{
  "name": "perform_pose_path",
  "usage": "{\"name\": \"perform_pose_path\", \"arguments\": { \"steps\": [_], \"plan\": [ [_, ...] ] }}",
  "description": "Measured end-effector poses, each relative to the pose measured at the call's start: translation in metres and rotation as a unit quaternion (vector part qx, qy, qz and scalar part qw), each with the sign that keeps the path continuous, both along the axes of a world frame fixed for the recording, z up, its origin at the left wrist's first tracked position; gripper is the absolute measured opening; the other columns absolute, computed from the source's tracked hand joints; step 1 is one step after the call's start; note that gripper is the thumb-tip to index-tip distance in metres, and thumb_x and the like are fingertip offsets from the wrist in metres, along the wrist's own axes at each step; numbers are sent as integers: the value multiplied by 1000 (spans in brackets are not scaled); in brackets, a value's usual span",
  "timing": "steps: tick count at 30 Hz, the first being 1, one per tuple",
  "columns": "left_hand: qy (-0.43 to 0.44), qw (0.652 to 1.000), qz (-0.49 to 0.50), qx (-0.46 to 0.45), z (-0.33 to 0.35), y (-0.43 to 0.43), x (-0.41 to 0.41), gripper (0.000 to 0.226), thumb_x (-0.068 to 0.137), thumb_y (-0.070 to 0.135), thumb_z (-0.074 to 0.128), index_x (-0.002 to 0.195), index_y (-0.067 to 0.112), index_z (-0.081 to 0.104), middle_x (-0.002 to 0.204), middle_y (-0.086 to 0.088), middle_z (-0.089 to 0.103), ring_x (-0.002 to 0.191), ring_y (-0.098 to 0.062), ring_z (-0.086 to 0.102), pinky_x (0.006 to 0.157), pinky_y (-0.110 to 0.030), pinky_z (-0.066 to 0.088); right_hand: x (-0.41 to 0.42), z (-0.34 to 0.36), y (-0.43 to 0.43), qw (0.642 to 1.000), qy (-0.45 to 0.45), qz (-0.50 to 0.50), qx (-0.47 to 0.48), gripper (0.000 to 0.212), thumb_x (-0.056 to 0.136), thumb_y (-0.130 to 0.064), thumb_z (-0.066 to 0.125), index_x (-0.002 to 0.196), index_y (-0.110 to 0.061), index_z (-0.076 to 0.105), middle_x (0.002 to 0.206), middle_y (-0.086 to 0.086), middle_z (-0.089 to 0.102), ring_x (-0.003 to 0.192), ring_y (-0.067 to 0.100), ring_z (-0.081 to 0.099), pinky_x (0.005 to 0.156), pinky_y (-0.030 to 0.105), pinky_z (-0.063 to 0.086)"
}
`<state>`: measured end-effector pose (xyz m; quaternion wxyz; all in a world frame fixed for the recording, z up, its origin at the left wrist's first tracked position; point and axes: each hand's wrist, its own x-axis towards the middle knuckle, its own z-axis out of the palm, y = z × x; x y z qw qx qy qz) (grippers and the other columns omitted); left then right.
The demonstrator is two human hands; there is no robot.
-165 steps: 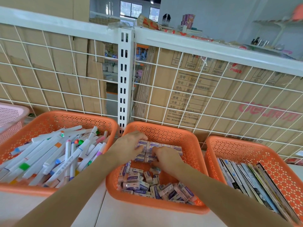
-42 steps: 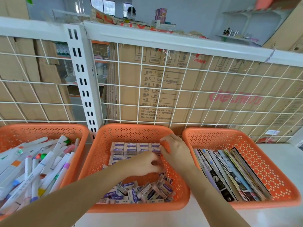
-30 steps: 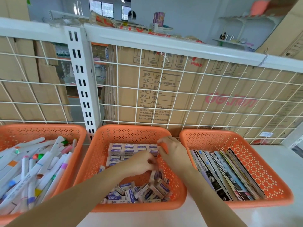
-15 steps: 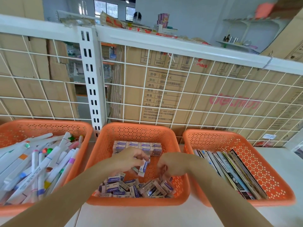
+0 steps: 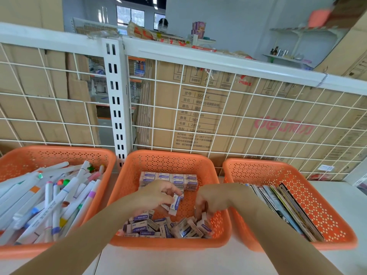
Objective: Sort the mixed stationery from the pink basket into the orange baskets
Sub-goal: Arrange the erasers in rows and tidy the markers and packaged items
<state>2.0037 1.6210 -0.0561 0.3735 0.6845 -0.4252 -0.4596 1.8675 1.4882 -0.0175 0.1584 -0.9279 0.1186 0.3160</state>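
Three orange baskets stand in a row on the white counter. The middle basket [image 5: 166,161] holds boxed erasers: a neat row of erasers [image 5: 168,178] along its far wall and a loose heap [image 5: 164,228] at the near side. My left hand [image 5: 156,195] is over the basket and pinches one eraser box [image 5: 175,202] upright. My right hand [image 5: 215,200] reaches down into the loose heap with fingers curled among the boxes; what it holds is hidden. The pink basket is out of view.
The left orange basket [image 5: 59,155] is full of marker pens [image 5: 49,197]. The right orange basket [image 5: 309,195] holds thin books [image 5: 282,209] standing on edge. A white wire grid panel [image 5: 198,108] with cardboard boxes behind it rises right behind the baskets.
Both hands came back from the neat row at the far wall to the loose heap. My left hand has lifted one eraser box; my right hand dipped into the pile.
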Motion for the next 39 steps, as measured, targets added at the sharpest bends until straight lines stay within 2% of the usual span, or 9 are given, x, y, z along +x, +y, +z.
{"name": "perform_pose_path", "arguments": {
  "steps": [2, 4, 6, 13, 19, 25, 29, 32, 39],
  "plan": [
    [2, 1000, 1, 0, 1, 1, 0, 27, 90, -1, 51, 111, 13, 62, 103, -6, 49, 87, -16, 57, 70, -27, 58, 0, 0, 0, 1000, -17, -17, 3, 30, 83, -6, 66, 113, -7, 67, 105, 9, 66, 99, 25, 57, 78, 27, 43],
    [5, 1000, 1, -2, 4, 3, -1, 26, 91, 0, 52, 109, 15, 62, 110, -13, 49, 95, -23, 59, 72, -29, 58, -2, 2, -1, 997, -45, -46, 34, 27, 85, -7, 65, 111, -4, 67, 96, 7, 68, 86, 19, 58, 73, 22, 44],
    [16, 1000, 4, -9, 6, 4, -1, 25, 90, 0, 53, 108, 15, 62, 116, -15, 49, 101, -28, 59, 73, -32, 58, -4, 4, -2, 989, -94, -90, 76, 22, 88, -9, 62, 109, -1, 66, 99, 13, 69, 76, 12, 58, 66, 17, 46],
    [90, 993, 49, -66, 6, -2, -6, 25, 86, -3, 60, 104, 15, 61, 100, -8, 61, 82, -18, 67, 73, -33, 58, -11, 9, 2, 904, -244, -261, 234, 20, 93, -3, 54, 111, 4, 58, 77, 5, 62, 53, 1, 61, 48, 15, 48],
    [118, 981, 106, -110, 10, -7, -11, 21, 83, -3, 64, 100, 9, 60, 97, -11, 63, 72, -15, 69, 63, -27, 57, -9, 6, 7, 855, -295, -320, 282, 22, 92, -1, 55, 113, 4, 59, 79, 10, 64, 56, 4, 61, 53, 16, 51],
    [119, 973, 146, -130, 8, -8, -12, 19, 85, -3, 62, 103, 3, 60, 96, -12, 64, 74, -14, 67, 58, -23, 55, -9, 10, 8, 842, -287, -347, 296, 22, 92, 1, 53, 113, 5, 60, 77, 6, 64, 57, 3, 61, 57, 15, 53],
    [94, 971, 150, -161, 7, -10, -11, 15, 85, -4, 61, 94, 7, 61, 93, -9, 66, 74, -14, 67, 64, -29, 58, -7, 9, 11, 833, -264, -369, 316, 26, 92, 2, 53, 116, 9, 57, 82, 11, 65, 62, 6, 64, 58, 17, 53],
    [75, 971, 146, -172, 6, -11, -9, 14, 85, -4, 61, 91, 9, 63, 91, -8, 69, 73, -12, 67, 64, -25, 57, -7, 7, 11, 819, -269, -383, 333, 26, 92, 0, 55, 117, 8, 57, 87, 14, 65, 67, 11, 66, 60, 17, 55],
    [-16, 965, 147, -218, 2, -14, -7, 14, 85, 1, 64, 95, 7, 70, 92, -9, 71, 81, -17, 67, 68, -23, 55, -4, 3, 12, 787, -310, -413, 339, 18, 91, -12, 59, 100, 3, 63, 82, 10, 69, 63, 10, 67, 58, 18, 55]
  ]
}}
